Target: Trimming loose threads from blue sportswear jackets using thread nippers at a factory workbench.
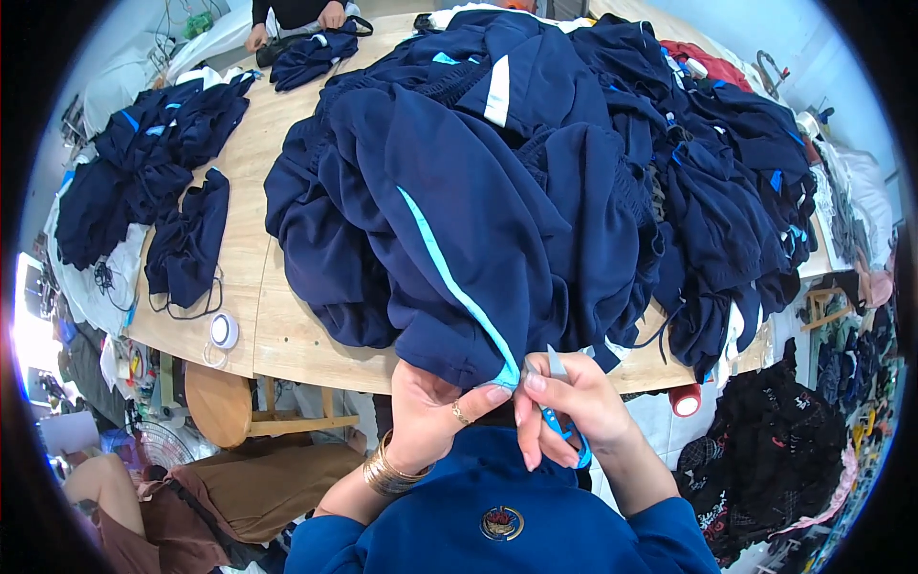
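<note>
Pinched between the thumb and fingers of my left hand (430, 407) is the hem of a navy garment (449, 220), which has a light blue stripe (448, 273) running down to that hem. My right hand (579, 402) is closed around thread snips (555, 407) with blue handles, their two blades spread apart and pointing up. Its thumb and fingertips are right beside the stripe's lower end. Whether a loose thread is there is too small to tell. The rest of the garment lies over a big heap of navy clothes.
More navy garments lie in a pile (727, 210) on the right and another (134, 172) on the left of the wooden table (273, 325). A white round object (222, 331) sits near the front edge. Across the table, another person's hands (330, 16) handle a dark garment (311, 59). A wooden stool (218, 407) stands below.
</note>
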Motion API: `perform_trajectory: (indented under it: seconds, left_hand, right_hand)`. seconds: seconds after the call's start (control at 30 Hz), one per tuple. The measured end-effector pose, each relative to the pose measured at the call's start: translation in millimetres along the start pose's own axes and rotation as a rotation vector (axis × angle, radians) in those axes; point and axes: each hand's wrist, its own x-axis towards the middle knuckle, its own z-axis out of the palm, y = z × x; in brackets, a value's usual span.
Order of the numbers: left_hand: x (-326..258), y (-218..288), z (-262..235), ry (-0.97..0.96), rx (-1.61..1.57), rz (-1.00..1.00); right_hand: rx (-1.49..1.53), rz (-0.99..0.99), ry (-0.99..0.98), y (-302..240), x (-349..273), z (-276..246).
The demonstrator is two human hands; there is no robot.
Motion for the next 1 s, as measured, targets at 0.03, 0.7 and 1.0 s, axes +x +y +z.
perform_trajectory:
  seconds: [0.03, 0.7, 1.0]
  left_hand:
    - [1, 0, 0, 0.018, 0.005, -0.008]
    - [-1, -1, -1, 0.030, 0.064, 0.024]
    - [-2, 0, -1, 0.041, 0.086, 0.021]
  right_hand:
    - [-0.168, -0.029, 0.067, 0, -2, 2]
    - [-0.706, 0.018, 0.178, -11, -11, 25]
    - [-0.711, 0.040, 0.181, -12, -11, 25]
